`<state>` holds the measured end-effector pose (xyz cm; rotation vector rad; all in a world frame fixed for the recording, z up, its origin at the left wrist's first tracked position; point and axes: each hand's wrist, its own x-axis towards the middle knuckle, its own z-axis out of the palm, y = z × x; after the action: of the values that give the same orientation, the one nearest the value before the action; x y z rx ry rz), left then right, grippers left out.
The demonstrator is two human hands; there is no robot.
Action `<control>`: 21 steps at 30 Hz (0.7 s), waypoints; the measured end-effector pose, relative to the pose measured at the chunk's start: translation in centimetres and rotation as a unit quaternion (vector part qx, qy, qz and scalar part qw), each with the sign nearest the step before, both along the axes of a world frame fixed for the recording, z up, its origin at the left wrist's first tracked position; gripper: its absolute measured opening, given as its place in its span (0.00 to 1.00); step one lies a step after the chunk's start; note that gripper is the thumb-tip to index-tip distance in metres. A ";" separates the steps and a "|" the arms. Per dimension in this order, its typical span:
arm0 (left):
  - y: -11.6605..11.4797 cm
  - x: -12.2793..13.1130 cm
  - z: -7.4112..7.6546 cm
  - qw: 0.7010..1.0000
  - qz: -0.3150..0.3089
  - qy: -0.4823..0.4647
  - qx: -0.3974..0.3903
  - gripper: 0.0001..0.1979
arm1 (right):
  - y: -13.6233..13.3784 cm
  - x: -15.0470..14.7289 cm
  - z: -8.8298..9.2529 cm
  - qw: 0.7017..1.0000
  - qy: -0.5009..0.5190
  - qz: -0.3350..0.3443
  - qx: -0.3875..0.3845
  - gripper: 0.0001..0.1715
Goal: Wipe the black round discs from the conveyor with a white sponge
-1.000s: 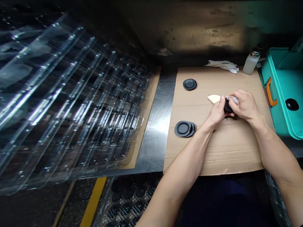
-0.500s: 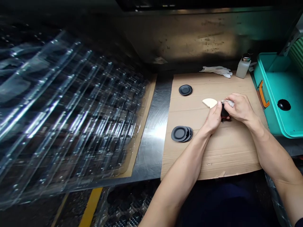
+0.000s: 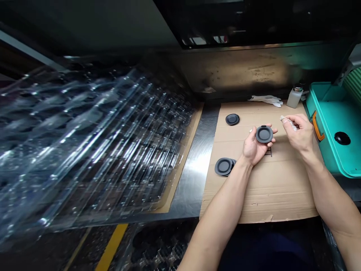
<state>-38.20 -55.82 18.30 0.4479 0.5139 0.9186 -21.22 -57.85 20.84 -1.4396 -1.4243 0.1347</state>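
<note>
A round black plastic disc [image 3: 264, 134] with a raised ring and a small tab lies face up on the fingers of my left hand [image 3: 251, 149], its thumb at the edge. To the right, apart from the disc, my right hand [image 3: 302, 134] is closed on a white cloth [image 3: 291, 122] that pokes out past the fingertips. Further left on the cardboard sheet [image 3: 276, 188] sit a similar black disc [image 3: 232, 119] and a small overlapping pile of black discs [image 3: 223, 166]. My left hand mostly hides a cream-coloured piece behind it.
At the back are a white glove [image 3: 266, 100] and a small bottle [image 3: 295, 97] with a metal top. A teal bin [image 3: 318, 88] with an orange handle stands right, a black round part [image 3: 342, 138] inside. Stacked clear plastic trays [image 3: 113, 143] fill the left side.
The disc, held edge-on between both hands before, is now turned face up in my left hand. My right hand has drawn away to the right with the cloth. The camera view has shifted.
</note>
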 end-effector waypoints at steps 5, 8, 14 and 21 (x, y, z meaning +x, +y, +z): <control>0.5 -0.4 -0.2 0.998 0.008 -0.058 -0.025 0.27 | -0.4 -1.4 -0.4 0.999 0.001 0.043 0.017 0.12; 0.6 -0.5 -0.1 0.996 0.017 -0.069 -0.052 0.27 | -0.3 -1.7 -0.9 0.999 0.005 0.051 0.009 0.12; 0.5 0.1 0.2 0.995 0.065 -0.048 -0.064 0.24 | -0.6 -2.4 -1.2 0.994 -0.001 0.096 -0.061 0.10; 0.3 0.5 -0.1 0.996 0.059 -0.048 -0.044 0.22 | -0.5 -2.4 -1.3 0.998 -0.025 0.055 -0.037 0.11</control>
<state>-37.75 -55.55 18.22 0.2951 0.4958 1.0224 -23.61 -58.35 19.59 -1.4333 -1.5537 0.2242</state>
